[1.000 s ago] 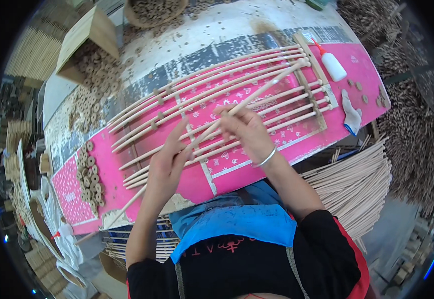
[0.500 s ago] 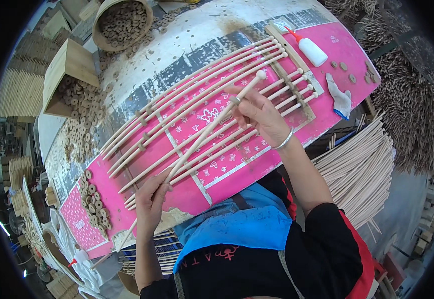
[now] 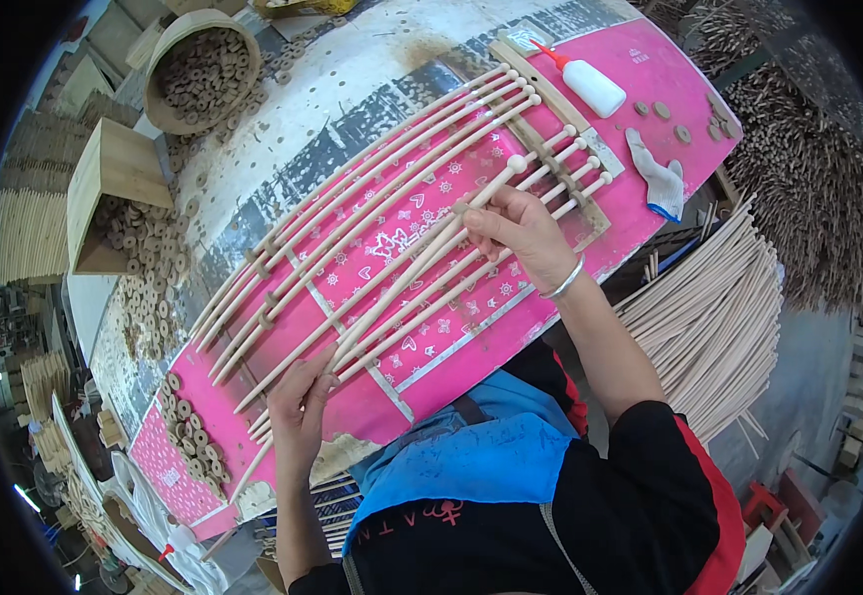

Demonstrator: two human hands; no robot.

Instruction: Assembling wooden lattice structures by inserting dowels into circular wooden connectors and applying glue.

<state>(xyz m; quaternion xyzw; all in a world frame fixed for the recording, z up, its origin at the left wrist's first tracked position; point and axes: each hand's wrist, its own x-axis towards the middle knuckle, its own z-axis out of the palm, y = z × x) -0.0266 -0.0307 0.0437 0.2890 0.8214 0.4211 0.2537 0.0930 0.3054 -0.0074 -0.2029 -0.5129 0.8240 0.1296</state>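
1. Head view: I see the left hand (image 3: 301,397) nearly closed, thumb and fingers pinching the pale wooden stick (image 3: 414,269).
2. From that grip the stick slants away, up and rightward, to the right hand (image 3: 524,234); its knobbed end lies just beyond those fingertips.
3. I make out the right hand half-curled, thumb and fingertips pinched on a small ring (image 3: 460,208) around the stick.
4. Knobbed sticks (image 3: 384,203) lie beyond and beneath both hands; loose discs (image 3: 193,433) sit left of the left hand, a glove (image 3: 660,176) right of the right.
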